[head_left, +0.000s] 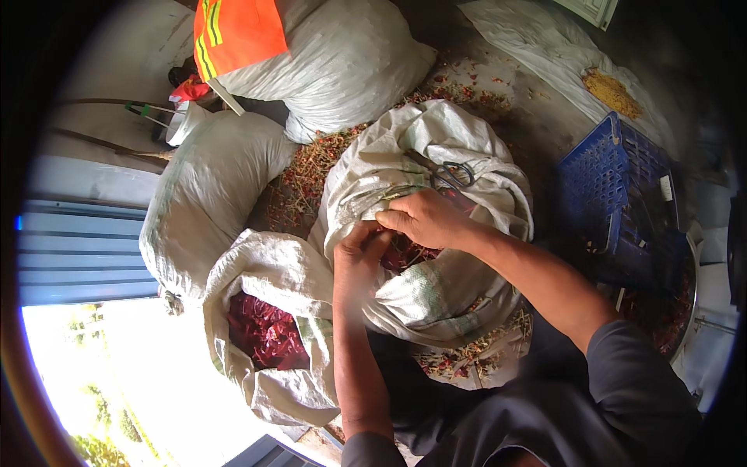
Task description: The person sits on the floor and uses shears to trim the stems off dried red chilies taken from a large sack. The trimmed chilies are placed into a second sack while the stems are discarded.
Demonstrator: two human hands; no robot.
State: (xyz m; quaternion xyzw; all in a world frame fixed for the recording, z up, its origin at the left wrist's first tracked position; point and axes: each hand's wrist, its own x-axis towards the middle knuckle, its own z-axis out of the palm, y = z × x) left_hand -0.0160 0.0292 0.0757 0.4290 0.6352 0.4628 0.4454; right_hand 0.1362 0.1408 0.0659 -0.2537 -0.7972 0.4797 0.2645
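A large open woven white sack point(445, 302) stands in the centre, dark red dried chilies point(401, 254) inside and a pair of black scissors point(455, 175) lying on its folded top. Over its opening my left hand point(359, 249) and my right hand point(420, 219) meet at the near left, fingers bent and close together; what they grip is hidden. To the lower left, beside my left forearm, a second open white sack point(276, 257) holds more red dried chilies point(264, 331).
Two full white sacks point(342, 62) point(194, 194) stand behind, an orange vest point(237, 35) on one. A blue plastic basket point(599, 198) sits right, below a sheet with yellow grains point(611, 93). Plant debris point(307, 167) covers floor between sacks. A bright doorway opens lower left.
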